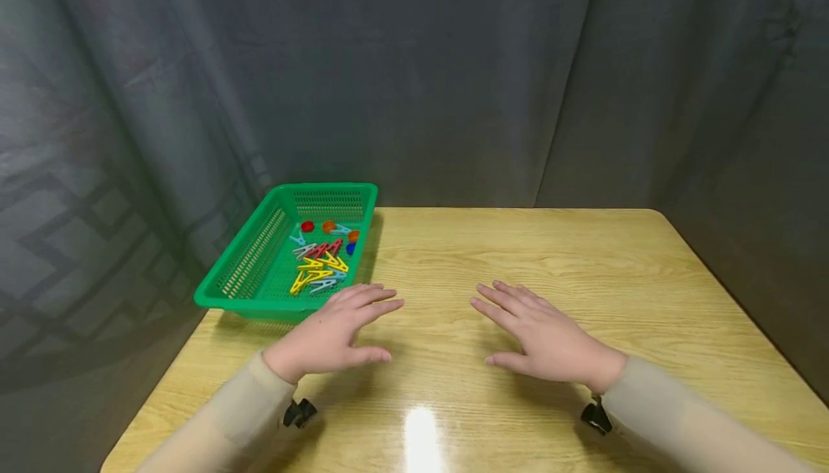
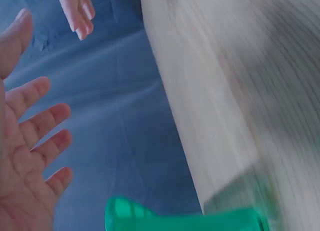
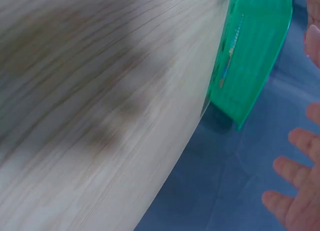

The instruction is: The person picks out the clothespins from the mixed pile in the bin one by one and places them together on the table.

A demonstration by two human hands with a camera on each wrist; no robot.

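In the head view my left hand [image 1: 337,330] hovers over the table near the basket's front right corner, fingers extended and thumb apart, holding nothing. Opposite it, across a gap, my right hand [image 1: 540,332] is held over the wood with its fingers spread, also without anything in it. The green plastic basket [image 1: 259,305] stands at the left. Inside lie yellow clothespins [image 1: 313,264], red clothespins [image 1: 319,250], pale blue and white ones, plus red, orange and blue round caps [image 1: 307,227]. The left wrist view shows the left palm [image 2: 22,176] bare.
A light wooden table [image 1: 518,250] spreads under both hands, with a bright reflection near the front. Dark grey curtains [image 1: 421,84] close off the back and both sides. The basket's raised rim stands right beside the left hand.
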